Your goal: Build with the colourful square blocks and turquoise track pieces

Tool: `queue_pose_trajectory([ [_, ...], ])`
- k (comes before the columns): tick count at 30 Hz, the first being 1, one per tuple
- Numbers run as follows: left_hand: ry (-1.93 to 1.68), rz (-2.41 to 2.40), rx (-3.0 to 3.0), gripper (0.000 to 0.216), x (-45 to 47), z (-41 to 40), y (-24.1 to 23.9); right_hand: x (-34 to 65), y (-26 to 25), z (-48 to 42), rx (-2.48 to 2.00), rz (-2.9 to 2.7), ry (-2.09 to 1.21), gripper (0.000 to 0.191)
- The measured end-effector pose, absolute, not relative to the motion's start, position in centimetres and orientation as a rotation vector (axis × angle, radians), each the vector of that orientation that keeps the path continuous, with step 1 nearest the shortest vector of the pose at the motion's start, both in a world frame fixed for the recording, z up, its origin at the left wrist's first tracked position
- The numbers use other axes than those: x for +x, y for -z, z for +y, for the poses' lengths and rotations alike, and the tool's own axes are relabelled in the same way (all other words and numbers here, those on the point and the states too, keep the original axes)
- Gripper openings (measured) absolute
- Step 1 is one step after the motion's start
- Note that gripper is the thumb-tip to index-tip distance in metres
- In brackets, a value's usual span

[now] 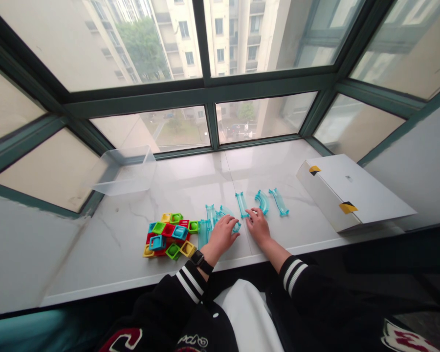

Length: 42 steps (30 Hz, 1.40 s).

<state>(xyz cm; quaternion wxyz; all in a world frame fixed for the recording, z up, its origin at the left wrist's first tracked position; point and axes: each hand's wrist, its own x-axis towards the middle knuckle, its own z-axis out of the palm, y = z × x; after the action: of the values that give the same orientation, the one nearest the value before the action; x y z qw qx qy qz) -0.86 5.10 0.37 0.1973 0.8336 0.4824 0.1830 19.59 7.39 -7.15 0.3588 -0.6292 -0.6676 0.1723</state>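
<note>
My left hand [223,237], with a dark watch on its wrist, rests over a group of translucent blue track pieces. Its thumb and fingers are apart, and the end of a curved track piece [225,211] shows by the fingertips. Partly under that hand lie straight track pieces [204,232]. The fingers of my right hand [258,227] are closed at the near end of a straight track piece [241,201]. Just beyond that hand are another curved track piece [263,200] and, farther right, a straight track piece [278,202].
Colourful blocks [168,233] in red, yellow, green and blue are heaped left of my hands. A clear plastic bin [132,183] stands at the back left, a white box [355,190] at the right. Windows border the white marbled ledge [106,244].
</note>
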Motion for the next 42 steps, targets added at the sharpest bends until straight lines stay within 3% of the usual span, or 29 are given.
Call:
queue_pose_trajectory([
  [5, -0.543, 1.354, 2.31, 0.049, -1.1, 5.0, -0.5, 19.1, 5.7, 5.4, -1.448, -1.628, -0.651, 0.037],
  [13, -0.641, 1.307, 2.295, 0.051, -1.8, 4.4, -0.6, 16.3, 5.1, 3.9, -1.312, -1.452, -1.372, 0.04],
  [21, -0.634, 1.544, 2.297, 0.066, -4.3, 2.9, 0.4, 16.0, 5.4, 3.7, -1.329, -1.23, -1.494, 0.035],
  [42, -0.675, 1.75, 2.304, 0.044, -5.4, 2.0, 4.0, 16.3, 4.9, 5.2, -1.402, -0.756, -1.744, 0.025],
])
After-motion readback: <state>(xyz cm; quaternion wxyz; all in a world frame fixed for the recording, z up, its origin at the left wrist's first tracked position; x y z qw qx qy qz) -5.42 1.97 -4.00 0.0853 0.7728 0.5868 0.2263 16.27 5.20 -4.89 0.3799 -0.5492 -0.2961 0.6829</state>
